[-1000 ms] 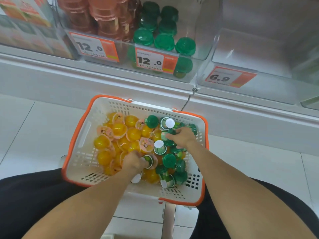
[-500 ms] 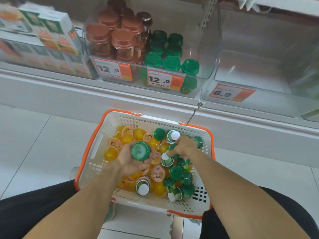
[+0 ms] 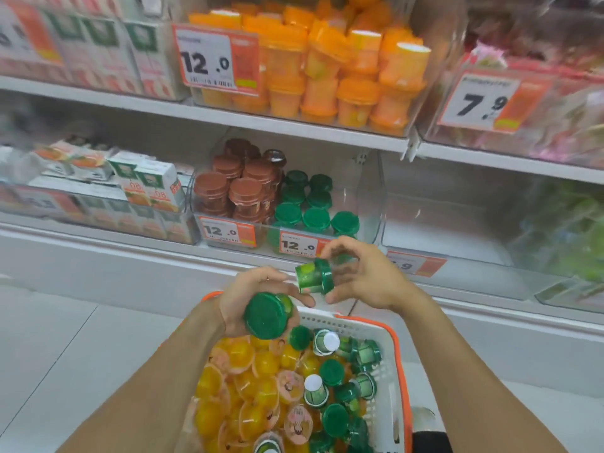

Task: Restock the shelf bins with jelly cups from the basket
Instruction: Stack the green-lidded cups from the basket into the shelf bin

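Observation:
My left hand (image 3: 251, 299) holds a green-lidded jelly cup (image 3: 266, 315) above the far rim of the basket, its lid facing me. My right hand (image 3: 362, 276) holds a second green jelly cup (image 3: 313, 277) on its side, just below the clear shelf bin (image 3: 369, 191). That bin holds rows of green-lidded cups (image 3: 307, 207) beside brown-lidded cups (image 3: 242, 188). The white basket with an orange rim (image 3: 392, 371) sits low in front of me. It is filled with yellow jelly cups (image 3: 248, 387) on the left and green ones (image 3: 340, 397) on the right.
An upper bin holds orange cups (image 3: 343, 67). Juice cartons (image 3: 143, 184) fill the shelf at left. A clear bin (image 3: 451, 220) to the right of the green cups looks bare inside. Price tags hang along the shelf fronts. White floor tiles lie to the left.
Both hands have come up out of the basket, each with a green jelly cup, toward the shelf bin. My view has tilted upward, showing the upper shelf.

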